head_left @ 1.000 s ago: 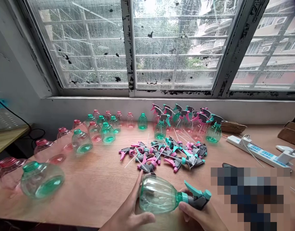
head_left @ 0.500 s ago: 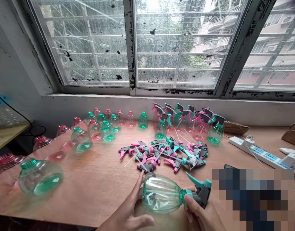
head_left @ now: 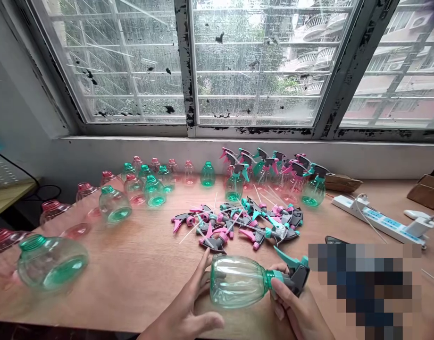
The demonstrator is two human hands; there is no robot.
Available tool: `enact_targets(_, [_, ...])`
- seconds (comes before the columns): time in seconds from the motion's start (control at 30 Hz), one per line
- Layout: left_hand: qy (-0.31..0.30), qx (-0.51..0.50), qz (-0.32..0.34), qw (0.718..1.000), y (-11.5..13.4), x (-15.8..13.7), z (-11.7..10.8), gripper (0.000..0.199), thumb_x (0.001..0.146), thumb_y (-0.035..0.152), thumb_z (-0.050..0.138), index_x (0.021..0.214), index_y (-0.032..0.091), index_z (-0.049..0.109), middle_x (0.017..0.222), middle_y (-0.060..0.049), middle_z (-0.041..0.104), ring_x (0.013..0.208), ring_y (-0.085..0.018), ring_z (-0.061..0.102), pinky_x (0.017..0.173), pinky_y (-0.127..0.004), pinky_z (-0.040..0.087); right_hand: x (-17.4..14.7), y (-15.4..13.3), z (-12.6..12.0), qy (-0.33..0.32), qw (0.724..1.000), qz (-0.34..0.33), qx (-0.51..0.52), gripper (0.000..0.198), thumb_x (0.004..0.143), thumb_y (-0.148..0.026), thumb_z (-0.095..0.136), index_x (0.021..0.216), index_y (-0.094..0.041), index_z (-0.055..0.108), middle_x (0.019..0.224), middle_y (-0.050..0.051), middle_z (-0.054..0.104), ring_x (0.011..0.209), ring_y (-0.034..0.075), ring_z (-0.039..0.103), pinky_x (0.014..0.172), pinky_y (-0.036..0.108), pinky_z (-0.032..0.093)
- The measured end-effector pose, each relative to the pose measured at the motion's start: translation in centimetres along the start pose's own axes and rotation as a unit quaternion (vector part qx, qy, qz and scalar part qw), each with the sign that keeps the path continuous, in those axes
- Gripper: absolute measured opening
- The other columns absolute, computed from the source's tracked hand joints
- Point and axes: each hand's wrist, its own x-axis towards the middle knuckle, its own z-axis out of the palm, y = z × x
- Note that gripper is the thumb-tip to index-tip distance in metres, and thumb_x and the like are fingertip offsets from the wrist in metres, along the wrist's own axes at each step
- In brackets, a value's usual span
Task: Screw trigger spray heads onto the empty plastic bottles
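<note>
A clear green spray bottle [head_left: 238, 282] lies on its side in the air above the table's front edge, its base to the left. My right hand [head_left: 296, 302] pinches the teal collar at its neck, just below the grey and teal trigger head [head_left: 297, 273]. At the base, my left hand [head_left: 188, 300] is open, thumb and forefinger spread wide; whether its partly hidden fingers touch the bottle I cannot tell. Just beyond the bottle lies a pile of loose pink, teal and grey trigger heads [head_left: 214, 242] with thin white tubes.
Several open pink and green bottles [head_left: 53, 264] line the left and back of the wooden table [head_left: 132, 278]. Bottles with trigger heads fitted [head_left: 313, 189] stand at the back right. To the right are a white power strip [head_left: 379, 221], a brown bag [head_left: 427, 189] and a blurred patch.
The view has shifted slightly, so the table things sit a little further left and higher. Both hands and the spray bottle keep nearly the same pose.
</note>
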Motion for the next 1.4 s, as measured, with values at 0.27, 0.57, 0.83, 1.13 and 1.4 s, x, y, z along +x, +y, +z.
enact_targets(0.27, [0.015,0.027,-0.004,1.0,0.36,0.25,0.1,0.087,0.094,0.036,0.069,0.159,0.044,0.011,0.171,0.001,0.018,0.153,-0.03,0.03,0.126,-0.045,0.029,-0.01,-0.32,-0.07,0.001,1.0,0.012,0.009,0.044,0.081,-0.058,0.077,0.089,-0.022,0.051,0.052,-0.009,0.051,0.044,0.009,0.04,0.046,0.021,0.03])
enact_targets(0.57, [-0.001,-0.063,-0.003,0.998,0.48,0.22,0.32,0.11,0.081,0.043,0.081,0.16,0.038,0.005,0.171,-0.004,0.017,0.156,-0.033,0.02,0.126,-0.051,0.023,-0.08,-0.63,0.16,-0.037,0.999,0.028,0.006,0.048,0.078,-0.059,0.079,0.096,-0.021,0.056,0.054,-0.009,0.046,0.046,0.008,0.036,0.044,0.021,0.027])
enact_targets(0.83, [-0.01,0.014,0.009,1.0,0.26,-0.01,-0.01,0.089,0.095,0.037,0.067,0.16,0.042,0.006,0.172,0.001,0.014,0.157,-0.029,0.018,0.128,-0.045,0.021,-0.08,-0.62,-0.04,-0.032,0.999,0.039,0.017,0.047,0.077,-0.057,0.08,0.093,-0.021,0.056,0.058,-0.008,0.046,0.049,0.009,0.036,0.045,0.02,0.03])
enact_targets(1.13, [-0.021,-0.007,-0.008,1.0,0.41,0.03,-0.04,0.101,0.088,0.042,0.074,0.161,0.036,0.004,0.172,-0.003,0.01,0.157,-0.031,0.017,0.128,-0.048,0.017,-0.21,-0.65,0.08,-0.049,0.998,0.035,-0.001,0.047,0.078,-0.057,0.08,0.095,-0.019,0.059,0.055,-0.007,0.046,0.048,0.009,0.035,0.046,0.022,0.027])
enact_targets(1.4, [-0.007,0.05,0.005,0.999,0.49,0.01,0.04,0.094,0.096,0.037,0.063,0.158,0.044,-0.008,0.172,0.001,0.011,0.157,-0.029,0.015,0.128,-0.048,0.017,-0.03,-0.63,0.02,-0.051,0.998,0.04,-0.01,0.049,0.077,-0.057,0.08,0.098,-0.019,0.057,0.057,-0.007,0.048,0.05,0.009,0.037,0.048,0.021,0.03])
